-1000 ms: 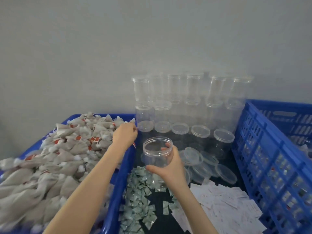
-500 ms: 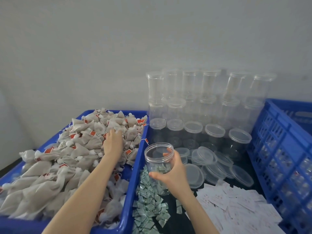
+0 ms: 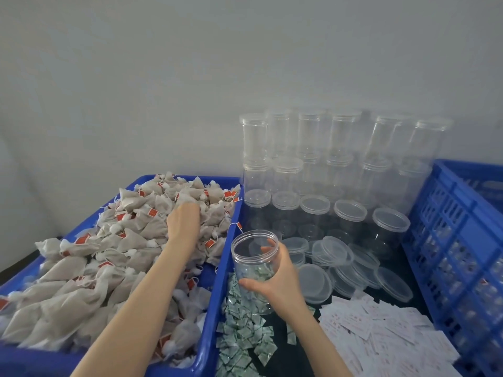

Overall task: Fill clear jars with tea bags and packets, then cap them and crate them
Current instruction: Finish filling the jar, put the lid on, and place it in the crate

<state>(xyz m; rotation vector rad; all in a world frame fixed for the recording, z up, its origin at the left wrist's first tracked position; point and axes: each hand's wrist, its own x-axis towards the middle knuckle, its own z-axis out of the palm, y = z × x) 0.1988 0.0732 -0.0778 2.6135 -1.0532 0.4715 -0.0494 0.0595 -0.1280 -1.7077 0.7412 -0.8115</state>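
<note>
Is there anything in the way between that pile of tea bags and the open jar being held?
Only the blue bin's wall lies between the tea bags and the open jar; the jar's mouth is uncovered.

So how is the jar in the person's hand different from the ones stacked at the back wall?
The held jar has no lid and its mouth is open; the stacked jars are capped. The held jar is gripped by the right hand above the green packets; the stacked jars stand on one another, untouched. Both are clear, round and look empty.
</note>
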